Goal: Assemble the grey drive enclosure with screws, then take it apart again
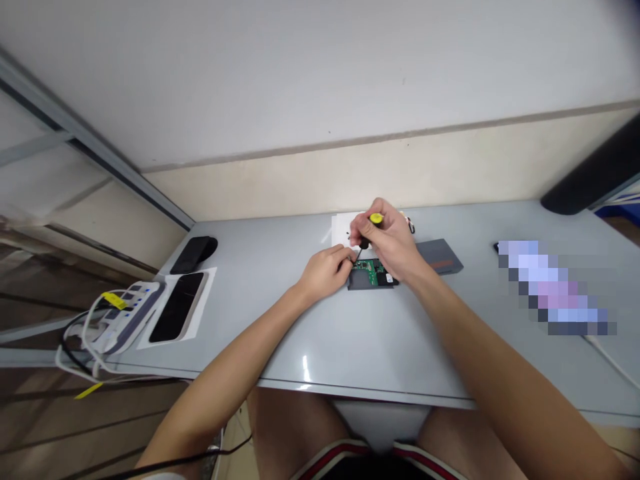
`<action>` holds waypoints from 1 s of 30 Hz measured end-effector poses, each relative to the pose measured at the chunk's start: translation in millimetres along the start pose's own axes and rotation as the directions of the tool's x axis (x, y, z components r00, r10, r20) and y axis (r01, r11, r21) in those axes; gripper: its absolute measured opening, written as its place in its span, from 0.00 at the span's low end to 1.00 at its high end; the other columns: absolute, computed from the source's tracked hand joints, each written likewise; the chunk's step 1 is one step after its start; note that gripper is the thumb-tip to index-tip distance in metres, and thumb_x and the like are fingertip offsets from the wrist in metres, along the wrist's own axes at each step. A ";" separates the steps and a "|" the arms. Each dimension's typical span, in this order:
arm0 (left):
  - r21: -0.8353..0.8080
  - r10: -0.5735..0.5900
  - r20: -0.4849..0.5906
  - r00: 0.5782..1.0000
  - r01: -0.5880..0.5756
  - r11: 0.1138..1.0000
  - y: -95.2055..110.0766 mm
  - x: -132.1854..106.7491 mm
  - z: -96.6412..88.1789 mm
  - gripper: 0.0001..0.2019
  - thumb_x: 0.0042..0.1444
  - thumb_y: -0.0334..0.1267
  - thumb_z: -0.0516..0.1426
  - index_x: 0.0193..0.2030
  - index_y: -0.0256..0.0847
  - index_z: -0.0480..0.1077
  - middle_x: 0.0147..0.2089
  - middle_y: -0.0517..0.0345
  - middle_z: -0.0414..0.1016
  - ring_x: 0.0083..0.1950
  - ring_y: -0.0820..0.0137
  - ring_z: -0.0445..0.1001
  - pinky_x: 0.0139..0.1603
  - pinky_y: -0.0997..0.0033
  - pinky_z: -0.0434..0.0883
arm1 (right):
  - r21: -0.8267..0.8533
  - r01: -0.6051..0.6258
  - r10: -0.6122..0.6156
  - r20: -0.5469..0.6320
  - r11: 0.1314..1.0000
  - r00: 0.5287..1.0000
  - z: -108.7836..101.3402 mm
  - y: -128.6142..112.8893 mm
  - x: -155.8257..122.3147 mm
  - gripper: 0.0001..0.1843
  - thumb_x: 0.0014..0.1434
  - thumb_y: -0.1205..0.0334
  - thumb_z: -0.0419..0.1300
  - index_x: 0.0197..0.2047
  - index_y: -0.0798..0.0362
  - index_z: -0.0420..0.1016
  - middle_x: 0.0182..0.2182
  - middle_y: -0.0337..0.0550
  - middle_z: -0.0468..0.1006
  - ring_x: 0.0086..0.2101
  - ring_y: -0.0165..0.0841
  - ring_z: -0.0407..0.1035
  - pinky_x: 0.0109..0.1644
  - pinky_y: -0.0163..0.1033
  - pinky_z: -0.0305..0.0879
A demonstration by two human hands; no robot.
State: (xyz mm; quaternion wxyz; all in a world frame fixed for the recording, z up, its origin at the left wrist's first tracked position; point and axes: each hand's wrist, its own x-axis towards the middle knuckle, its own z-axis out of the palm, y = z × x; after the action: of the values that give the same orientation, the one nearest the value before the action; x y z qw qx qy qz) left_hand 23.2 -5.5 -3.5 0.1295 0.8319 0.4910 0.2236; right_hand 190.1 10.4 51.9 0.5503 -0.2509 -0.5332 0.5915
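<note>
A green circuit board (373, 273) lies in a dark grey tray-like casing on the table. My right hand (393, 240) is closed round a screwdriver (376, 219) with a yellow-topped handle, its shaft slanting down to the board's upper left corner. At that same corner, the bent fingers of my left hand (327, 272) grip the edge of the board and casing. What lies right under the fingertips is hidden. Behind both hands is a white sheet (341, 227) with small dark bits on it, partly covered by my right hand.
A flat dark grey cover (440, 257) lies right of the board. On the left are a power strip (130, 317) with cables, a black phone (179, 307) on white paper and a black object (194, 255). A blurred-out device (550, 287) with a cable lies at right.
</note>
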 end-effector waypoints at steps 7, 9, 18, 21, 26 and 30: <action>-0.033 -0.033 -0.001 0.999 0.033 0.999 4.0 -0.5 -2.1 0.15 0.66 0.32 0.48 0.43 0.44 0.76 0.43 0.56 0.81 0.41 0.64 0.78 0.45 0.66 0.73 | 0.100 0.018 -0.005 -0.129 0.995 0.992 -8.4 -0.9 6.7 0.30 0.56 0.27 0.65 0.38 0.47 0.75 0.24 0.32 0.64 0.25 0.27 0.61 0.30 0.37 0.61; -0.036 -0.036 -0.002 0.999 0.036 0.999 4.3 -0.6 -2.0 0.15 0.66 0.32 0.48 0.43 0.44 0.76 0.43 0.56 0.81 0.41 0.64 0.78 0.45 0.65 0.73 | 0.147 -0.006 0.022 -0.103 0.989 0.994 -7.3 -2.6 5.3 0.28 0.56 0.30 0.68 0.39 0.48 0.78 0.27 0.34 0.68 0.28 0.28 0.64 0.33 0.37 0.64; -0.028 -0.049 0.016 0.999 0.049 0.998 5.3 -0.3 -2.5 0.15 0.66 0.32 0.48 0.43 0.43 0.76 0.44 0.55 0.81 0.42 0.64 0.79 0.46 0.65 0.73 | 0.032 0.064 -0.057 -0.182 0.997 0.982 -2.5 5.8 6.5 0.34 0.49 0.28 0.71 0.31 0.47 0.62 0.19 0.27 0.60 0.22 0.25 0.57 0.27 0.35 0.56; -0.033 -0.058 0.015 0.998 0.058 0.998 5.7 0.3 -2.7 0.15 0.66 0.32 0.48 0.43 0.43 0.76 0.44 0.55 0.82 0.44 0.63 0.79 0.47 0.65 0.73 | 0.148 -0.001 0.018 -0.109 0.989 0.994 -4.5 0.7 5.9 0.29 0.55 0.29 0.68 0.37 0.48 0.74 0.23 0.32 0.66 0.25 0.27 0.61 0.31 0.36 0.62; -0.042 -0.039 -0.002 0.999 0.039 0.998 5.3 0.1 -2.6 0.14 0.65 0.32 0.48 0.42 0.43 0.76 0.43 0.56 0.82 0.43 0.64 0.79 0.46 0.66 0.73 | 0.181 -0.051 0.067 -0.086 0.982 0.994 -6.6 -3.4 3.6 0.29 0.42 0.39 0.81 0.35 0.49 0.75 0.32 0.36 0.74 0.34 0.29 0.71 0.40 0.37 0.69; -0.046 -0.035 0.002 0.999 0.035 0.998 6.0 0.4 -3.5 0.14 0.65 0.32 0.48 0.41 0.43 0.76 0.43 0.55 0.82 0.43 0.64 0.79 0.47 0.65 0.73 | 0.106 0.012 0.007 -0.179 0.994 0.984 -6.6 4.3 7.1 0.35 0.40 0.35 0.79 0.32 0.46 0.64 0.24 0.29 0.65 0.26 0.27 0.64 0.32 0.36 0.63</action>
State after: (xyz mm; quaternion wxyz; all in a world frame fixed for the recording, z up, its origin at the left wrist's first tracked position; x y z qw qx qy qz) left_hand 26.1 -8.1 2.2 0.1527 0.8201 0.5002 0.2321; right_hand 192.3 19.9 48.1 0.6092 -0.2727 -0.4496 0.5936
